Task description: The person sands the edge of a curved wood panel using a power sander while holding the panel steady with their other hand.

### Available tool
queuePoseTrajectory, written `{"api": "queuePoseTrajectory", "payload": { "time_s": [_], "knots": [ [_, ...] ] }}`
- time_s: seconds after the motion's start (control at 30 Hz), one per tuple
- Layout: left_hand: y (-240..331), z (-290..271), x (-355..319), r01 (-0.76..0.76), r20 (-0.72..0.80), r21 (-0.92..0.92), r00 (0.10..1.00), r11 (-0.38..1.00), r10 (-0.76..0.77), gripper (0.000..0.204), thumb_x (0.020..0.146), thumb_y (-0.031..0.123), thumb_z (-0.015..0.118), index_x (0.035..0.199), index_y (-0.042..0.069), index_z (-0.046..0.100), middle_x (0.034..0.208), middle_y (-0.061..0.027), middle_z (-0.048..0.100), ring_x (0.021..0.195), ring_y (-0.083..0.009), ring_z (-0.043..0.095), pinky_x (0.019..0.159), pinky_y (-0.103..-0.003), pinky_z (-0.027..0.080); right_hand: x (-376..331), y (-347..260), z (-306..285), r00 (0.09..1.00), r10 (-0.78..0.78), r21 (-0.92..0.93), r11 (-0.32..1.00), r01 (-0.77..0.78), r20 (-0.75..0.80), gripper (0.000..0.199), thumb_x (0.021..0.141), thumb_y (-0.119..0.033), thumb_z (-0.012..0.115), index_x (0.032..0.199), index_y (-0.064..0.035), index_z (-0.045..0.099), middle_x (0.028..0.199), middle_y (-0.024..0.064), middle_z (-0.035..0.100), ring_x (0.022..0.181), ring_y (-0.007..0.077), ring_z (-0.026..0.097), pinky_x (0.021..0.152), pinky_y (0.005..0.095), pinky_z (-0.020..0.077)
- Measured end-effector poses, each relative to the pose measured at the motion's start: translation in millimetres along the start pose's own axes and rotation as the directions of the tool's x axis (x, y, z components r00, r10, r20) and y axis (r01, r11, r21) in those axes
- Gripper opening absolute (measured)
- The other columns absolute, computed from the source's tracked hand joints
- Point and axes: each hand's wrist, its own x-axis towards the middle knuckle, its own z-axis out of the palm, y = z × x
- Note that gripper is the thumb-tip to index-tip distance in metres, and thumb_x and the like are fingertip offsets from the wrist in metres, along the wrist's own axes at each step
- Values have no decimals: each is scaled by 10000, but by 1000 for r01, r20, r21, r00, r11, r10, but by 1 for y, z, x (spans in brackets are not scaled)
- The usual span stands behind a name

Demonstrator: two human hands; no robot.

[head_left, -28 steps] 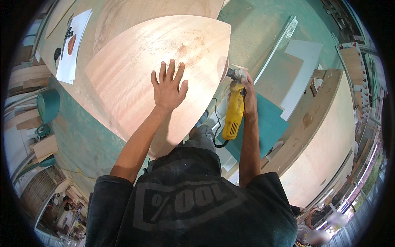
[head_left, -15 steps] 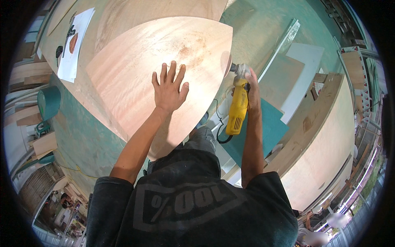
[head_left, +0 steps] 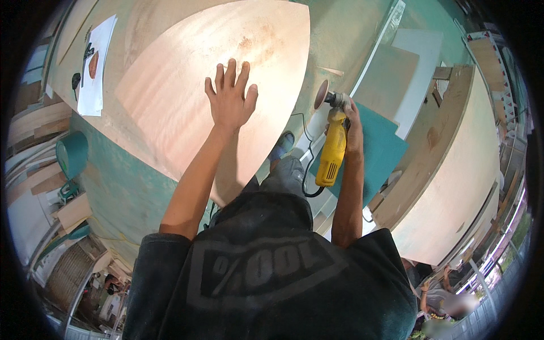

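The fingers [head_left: 229,73] of our left hand [head_left: 228,110] are spread apart, the palm down on the pale wooden panel [head_left: 272,96], with their tips aimed at twelve o'clock. The fingers of our right hand [head_left: 355,133], a little past three o'clock from the left one, are curled around the upper body of the yellow power tool [head_left: 332,148]; part of that grip is hidden, so we cannot tell how every finger sits.

The tool's round disc [head_left: 321,94] stands toward eleven o'clock from our right hand, and we see a gap between it and the panel's curved edge. A black cord [head_left: 310,194] leaves the tool's lower end, toward six o'clock.

The panel lies on a larger wooden board [head_left: 153,34], with brownish marks on its face just past twelve o'clock from our left hand. Between nine and ten o'clock from that hand, we find white paper sheets [head_left: 105,48] on the board.

Around our right hand, a teal sheet [head_left: 378,150] lies near at four o'clock, a curved wooden piece [head_left: 447,181] farther out that way, and a white board [head_left: 424,48] between one and two. Well apart, at five o'clock, we notice another person [head_left: 437,297].
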Motion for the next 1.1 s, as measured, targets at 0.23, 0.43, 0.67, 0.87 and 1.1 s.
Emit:
{"api": "queuePoseTrajectory", "payload": {
  "time_s": [0.23,0.43,0.67,0.87,1.1],
  "knots": [
    [-4,5,0,-37,-54,-25,998,999,35,619,1068,458,482,1628,193,481,1698,-189,380,1578,-449,282,1233,-723,138,-90,54,23,996,10,97,995,-1,-91,728,1034,-431,645,1617,-83,384,1042,132,677,694,198,713,600,331,647],
    [-7,14,1,-58,-77,-54,996,997,54,625,1073,471,470,1630,188,472,1707,-181,366,1587,-450,263,1235,-731,125,-125,83,54,996,-64,202,977,75,-64,731,1027,-345,664,1619,-47,357,1038,145,685,706,204,722,599,332,653],
    [-6,20,3,-59,-75,-42,996,997,56,638,1079,487,436,1649,200,436,1730,-161,327,1606,-424,232,1244,-729,108,-138,91,72,991,-113,153,981,123,-75,703,1028,-297,664,1618,-43,379,1009,146,709,731,214,730,588,329,634],
    [-5,19,3,-48,-45,-39,998,998,46,650,1083,494,424,1660,196,413,1736,-169,308,1609,-427,218,1243,-732,109,-135,93,70,993,-106,38,993,109,-56,739,1025,-414,627,1621,-52,382,1017,139,698,705,202,730,597,314,643],
    [-7,21,2,-63,-47,7,997,998,64,657,1086,487,412,1667,179,389,1731,-183,305,1600,-451,219,1232,-749,121,-129,92,71,991,-82,30,996,85,-108,724,1015,-376,632,1617,-56,390,1008,141,698,695,211,733,577,327,648]
  ]
}}
